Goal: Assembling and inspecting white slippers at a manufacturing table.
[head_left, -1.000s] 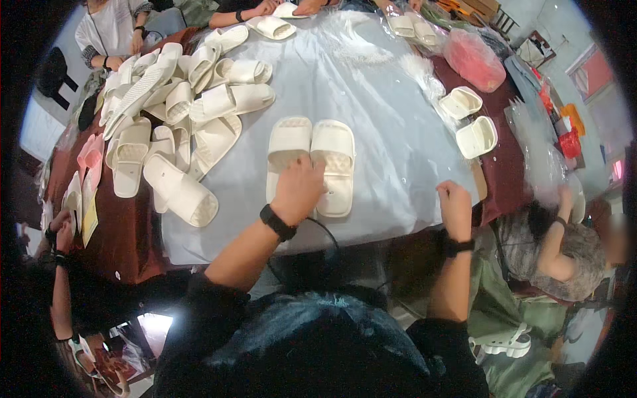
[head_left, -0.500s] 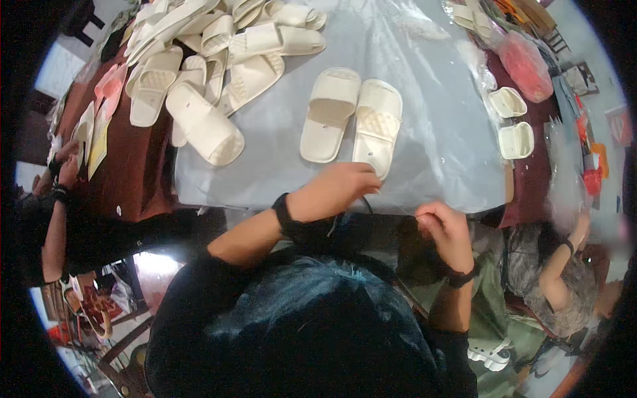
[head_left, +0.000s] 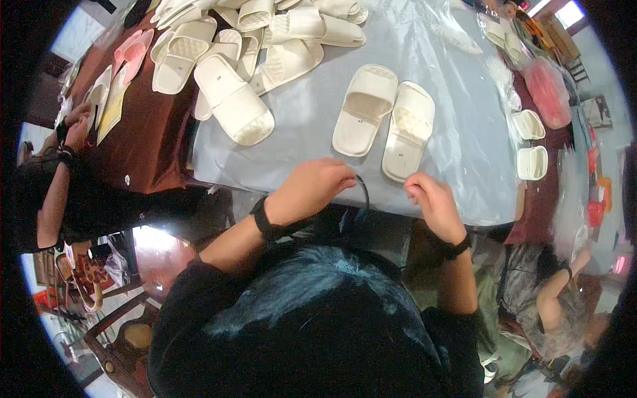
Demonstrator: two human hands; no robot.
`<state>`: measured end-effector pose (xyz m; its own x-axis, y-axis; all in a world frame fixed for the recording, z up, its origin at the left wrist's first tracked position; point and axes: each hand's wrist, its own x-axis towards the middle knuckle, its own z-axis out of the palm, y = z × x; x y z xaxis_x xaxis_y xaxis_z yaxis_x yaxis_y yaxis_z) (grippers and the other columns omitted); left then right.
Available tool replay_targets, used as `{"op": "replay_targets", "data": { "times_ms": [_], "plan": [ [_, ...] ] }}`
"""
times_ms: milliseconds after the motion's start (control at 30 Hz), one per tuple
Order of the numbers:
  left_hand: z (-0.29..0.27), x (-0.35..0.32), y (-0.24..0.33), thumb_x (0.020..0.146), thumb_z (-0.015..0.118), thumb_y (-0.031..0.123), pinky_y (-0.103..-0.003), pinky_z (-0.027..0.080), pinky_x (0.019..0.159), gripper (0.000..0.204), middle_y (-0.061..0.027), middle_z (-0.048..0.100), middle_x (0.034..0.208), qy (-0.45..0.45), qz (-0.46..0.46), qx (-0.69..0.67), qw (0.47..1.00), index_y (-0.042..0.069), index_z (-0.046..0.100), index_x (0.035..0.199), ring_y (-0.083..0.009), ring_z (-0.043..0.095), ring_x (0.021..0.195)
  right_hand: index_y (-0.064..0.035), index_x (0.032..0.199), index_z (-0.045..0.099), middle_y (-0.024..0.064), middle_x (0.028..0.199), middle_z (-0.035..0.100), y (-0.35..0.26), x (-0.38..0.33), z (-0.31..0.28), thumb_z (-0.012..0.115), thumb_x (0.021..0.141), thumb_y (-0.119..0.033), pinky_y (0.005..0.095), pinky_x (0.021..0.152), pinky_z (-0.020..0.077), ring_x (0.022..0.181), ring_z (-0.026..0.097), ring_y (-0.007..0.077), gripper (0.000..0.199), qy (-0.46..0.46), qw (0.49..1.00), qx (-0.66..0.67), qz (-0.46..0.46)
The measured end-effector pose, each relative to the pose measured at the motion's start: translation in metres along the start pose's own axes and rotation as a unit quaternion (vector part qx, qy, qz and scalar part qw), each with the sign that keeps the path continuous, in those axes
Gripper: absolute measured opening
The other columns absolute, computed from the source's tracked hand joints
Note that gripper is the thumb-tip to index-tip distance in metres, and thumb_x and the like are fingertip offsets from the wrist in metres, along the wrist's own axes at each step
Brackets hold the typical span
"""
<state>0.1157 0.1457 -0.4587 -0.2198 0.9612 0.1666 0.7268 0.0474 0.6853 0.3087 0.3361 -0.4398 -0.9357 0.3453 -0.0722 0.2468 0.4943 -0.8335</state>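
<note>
The left hand [head_left: 310, 189] is curled at the near edge of the counter [head_left: 458, 142], its fingers closed on a thin dark cord [head_left: 363, 194] that arcs down off the edge. The right hand [head_left: 430, 202] sits just beside it with fingers pinched together; whether it grips the cord or anything else cannot be told. Both wrists carry dark bands.

Just beyond the hands, a pair of cream slippers [head_left: 385, 121] lies side by side on the pale grey sheet covering the counter. A heap of more cream slippers [head_left: 252, 53] fills the far left, with a pink pair [head_left: 133, 53] on the dark red cloth [head_left: 149, 132] at the counter's left side. Two small white slippers [head_left: 531, 142] rest near the right edge, and a pink bag [head_left: 549, 93] beyond them. Another person's arm [head_left: 56, 192] reaches in at the left; someone else sits low at the right [head_left: 544, 305].
</note>
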Motion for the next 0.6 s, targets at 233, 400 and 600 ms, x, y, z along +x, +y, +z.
{"op": "replay_targets", "data": {
  "times_ms": [233,400,600],
  "plan": [
    [0.006,0.010,-0.005,0.085,0.064,0.016,-0.042,0.049,0.068,0.013,-0.0123,0.063,0.085,0.013,0.004,0.045,0.999,0.004,0.064,0.090,-0.0332,0.061,0.081,-0.0011,0.093,0.051,0.0151,0.081,0.054,0.011,0.020,-0.008,0.054,0.089,-0.002,0.0348,0.068,0.0459,0.075,0.056,0.0314,0.005,0.013,0.998,-0.049,-0.045],
    [-0.004,0.011,0.006,0.084,0.064,0.016,-0.041,0.050,0.068,0.013,-0.0112,0.064,0.085,0.038,0.007,0.121,0.992,0.005,0.063,0.091,-0.0313,0.062,0.081,0.0001,0.094,0.051,0.0170,0.087,0.055,0.010,0.050,-0.014,0.053,0.088,-0.001,0.0357,0.072,0.0467,0.080,0.057,0.0343,0.006,0.005,0.988,-0.094,-0.121],
    [-0.005,0.006,0.020,0.083,0.064,0.015,-0.042,0.049,0.067,0.014,-0.0101,0.062,0.085,0.054,-0.017,0.165,0.985,0.005,0.062,0.092,-0.0309,0.061,0.079,0.0000,0.095,0.051,0.0165,0.087,0.056,0.017,0.060,-0.020,0.052,0.090,-0.002,0.0364,0.073,0.0471,0.081,0.058,0.0340,0.006,-0.020,0.988,-0.096,-0.123]
  ]
}}
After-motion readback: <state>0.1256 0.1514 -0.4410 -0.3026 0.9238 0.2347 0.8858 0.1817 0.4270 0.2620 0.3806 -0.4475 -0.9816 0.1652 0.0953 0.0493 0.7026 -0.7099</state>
